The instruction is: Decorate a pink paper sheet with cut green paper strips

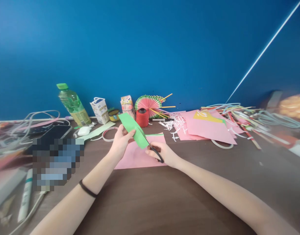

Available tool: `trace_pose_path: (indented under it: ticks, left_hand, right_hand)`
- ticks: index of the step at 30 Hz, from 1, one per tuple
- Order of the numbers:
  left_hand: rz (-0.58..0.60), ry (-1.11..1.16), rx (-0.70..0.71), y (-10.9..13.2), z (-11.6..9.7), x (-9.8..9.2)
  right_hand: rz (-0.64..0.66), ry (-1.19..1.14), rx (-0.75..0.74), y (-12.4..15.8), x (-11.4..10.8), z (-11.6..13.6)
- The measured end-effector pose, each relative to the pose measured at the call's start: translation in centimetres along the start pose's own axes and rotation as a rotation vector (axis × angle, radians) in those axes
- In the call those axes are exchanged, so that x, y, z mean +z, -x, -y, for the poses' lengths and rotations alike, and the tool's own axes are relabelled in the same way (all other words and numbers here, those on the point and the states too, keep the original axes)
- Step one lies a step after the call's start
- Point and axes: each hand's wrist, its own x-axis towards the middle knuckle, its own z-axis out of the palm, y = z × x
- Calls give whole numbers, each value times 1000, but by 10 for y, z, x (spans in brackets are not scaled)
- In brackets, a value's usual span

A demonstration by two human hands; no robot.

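Observation:
A strip of green paper (134, 130) is pinched between the thumb and fingers of my left hand (121, 140), tilted down toward the right. My right hand (166, 154) grips a pair of scissors by the dark handle (158, 154). The blades point up and left and lie along the green paper's lower right part, partly hidden by it. Below both hands a pink sheet of paper (135, 160) lies flat on the table, with a thin green edge showing at its far side.
Behind my hands stand a red thread spool (142, 118), a folded paper fan (148, 103), a carton (100, 110) and a green-capped bottle (74, 106). Pink sheets (206, 128) and white paper scraps (175, 124) lie right. A marker (25, 197) and cables crowd the left.

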Motion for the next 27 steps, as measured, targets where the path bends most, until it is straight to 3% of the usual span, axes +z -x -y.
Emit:
trace_pose_path:
  ticks: [11, 22, 27]
  left_hand:
    - [85, 10, -31, 8, 6, 5]
    - [93, 20, -69, 4, 0, 2]
    - [55, -2, -42, -1, -2, -4]
  right_hand:
    - [-6, -58, 10, 2, 1, 5]
    - [-54, 12, -40, 0, 1, 2]
    - [-12, -27, -22, 2, 1, 1]
